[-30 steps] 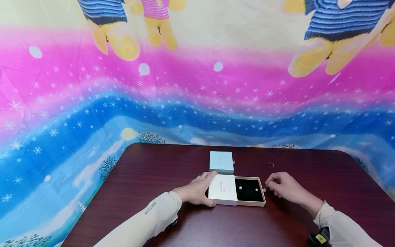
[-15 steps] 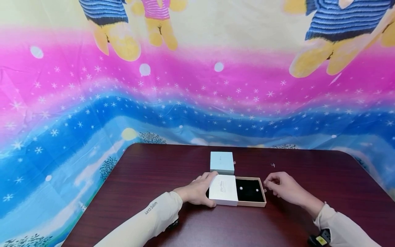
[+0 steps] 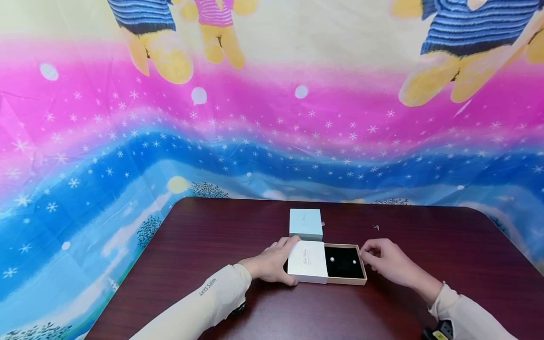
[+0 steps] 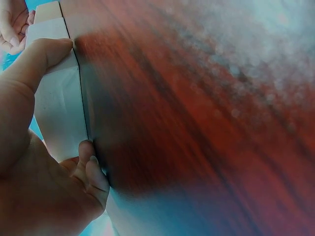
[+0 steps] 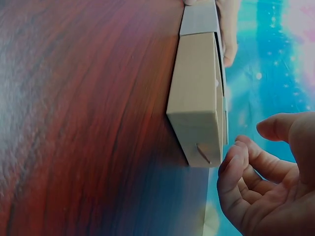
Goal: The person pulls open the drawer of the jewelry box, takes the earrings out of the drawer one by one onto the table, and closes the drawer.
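A white jewelry box [image 3: 307, 261] lies on the table, its tan drawer [image 3: 346, 280] slid out to the right. On the drawer's black pad [image 3: 343, 270] sit two pearl earrings, one at the left [image 3: 332, 259] and one at the right [image 3: 354, 262]. My left hand [image 3: 274, 262] holds the white sleeve from its left end, thumb on the near side. Beside the drawer's right end is my right hand [image 3: 388, 261], fingers loosely bent, thumb apart from them, nothing between. The right wrist view shows a small ribbon tab [image 5: 203, 154] on the drawer's end, apart from the fingers.
Behind the white box stands a pale blue box [image 3: 305, 223] with a small pull tab. Tiny thin pieces [image 3: 376, 227], too small to identify, lie on the dark red table [image 3: 238, 226] farther right. A printed cloth [image 3: 272, 118] hangs behind the table.
My right hand has moved slightly left, closer to the drawer's right end. My left hand, both boxes and the earrings stay where they were.
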`<state>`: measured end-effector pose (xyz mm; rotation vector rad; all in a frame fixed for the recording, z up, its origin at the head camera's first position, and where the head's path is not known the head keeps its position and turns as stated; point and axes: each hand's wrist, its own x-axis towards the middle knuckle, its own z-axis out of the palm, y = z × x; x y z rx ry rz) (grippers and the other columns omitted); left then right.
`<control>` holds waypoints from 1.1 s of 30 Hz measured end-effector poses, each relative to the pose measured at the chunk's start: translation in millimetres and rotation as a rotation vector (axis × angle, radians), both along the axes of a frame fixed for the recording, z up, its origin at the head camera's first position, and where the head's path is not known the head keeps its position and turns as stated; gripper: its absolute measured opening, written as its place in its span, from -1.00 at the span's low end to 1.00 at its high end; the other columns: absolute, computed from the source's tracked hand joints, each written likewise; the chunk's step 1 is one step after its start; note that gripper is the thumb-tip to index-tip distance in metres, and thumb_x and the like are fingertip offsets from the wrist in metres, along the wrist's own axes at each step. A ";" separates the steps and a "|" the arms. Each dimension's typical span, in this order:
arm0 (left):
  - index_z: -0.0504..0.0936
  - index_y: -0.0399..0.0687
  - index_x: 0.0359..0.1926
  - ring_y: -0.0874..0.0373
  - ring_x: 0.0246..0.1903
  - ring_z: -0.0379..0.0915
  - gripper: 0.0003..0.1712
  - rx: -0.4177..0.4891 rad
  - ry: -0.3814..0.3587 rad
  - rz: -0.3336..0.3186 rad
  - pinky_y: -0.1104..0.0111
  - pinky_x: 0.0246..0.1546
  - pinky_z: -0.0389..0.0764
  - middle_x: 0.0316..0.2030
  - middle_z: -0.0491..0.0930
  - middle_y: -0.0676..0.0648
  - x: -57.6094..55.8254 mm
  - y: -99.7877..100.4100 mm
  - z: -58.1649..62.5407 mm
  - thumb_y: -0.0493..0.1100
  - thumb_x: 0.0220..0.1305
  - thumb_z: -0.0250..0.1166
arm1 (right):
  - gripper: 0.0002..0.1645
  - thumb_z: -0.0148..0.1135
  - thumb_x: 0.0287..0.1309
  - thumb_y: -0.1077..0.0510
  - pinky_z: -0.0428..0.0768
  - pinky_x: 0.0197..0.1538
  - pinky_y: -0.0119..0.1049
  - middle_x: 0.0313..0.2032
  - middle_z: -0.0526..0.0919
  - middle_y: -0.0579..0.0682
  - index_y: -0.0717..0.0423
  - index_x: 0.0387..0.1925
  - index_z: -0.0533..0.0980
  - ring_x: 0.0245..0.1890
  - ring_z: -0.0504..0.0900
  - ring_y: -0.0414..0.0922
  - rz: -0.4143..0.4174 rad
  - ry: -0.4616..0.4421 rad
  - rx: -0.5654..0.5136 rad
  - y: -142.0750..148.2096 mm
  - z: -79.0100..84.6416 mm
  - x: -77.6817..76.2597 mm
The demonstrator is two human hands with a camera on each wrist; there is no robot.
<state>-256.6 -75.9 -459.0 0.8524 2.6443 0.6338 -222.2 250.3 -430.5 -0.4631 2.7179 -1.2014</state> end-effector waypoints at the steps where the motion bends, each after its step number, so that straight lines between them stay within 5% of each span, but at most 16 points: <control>1: 0.04 0.15 0.53 0.14 0.18 0.28 0.20 -0.001 0.000 0.000 0.21 0.22 0.38 0.40 0.27 -0.03 0.1 0.0 0.0 0.08 -0.03 0.57 | -0.84 0.19 0.38 0.21 0.53 -0.48 -0.34 -0.45 0.64 0.03 0.20 -0.22 0.65 -0.59 0.47 -0.29 -0.001 0.004 0.000 -0.8 0.2 0.4; 33: 0.02 0.14 0.54 0.13 0.19 0.28 0.22 -0.010 0.004 -0.001 0.20 0.22 0.38 0.42 0.26 -0.04 0.0 0.0 -0.6 0.09 -0.03 0.57 | -0.84 0.25 0.37 0.07 0.44 -0.42 -0.39 -0.54 0.55 -0.18 0.00 -0.33 0.64 -0.57 0.40 -0.33 0.018 0.102 0.086 -33.4 4.4 13.1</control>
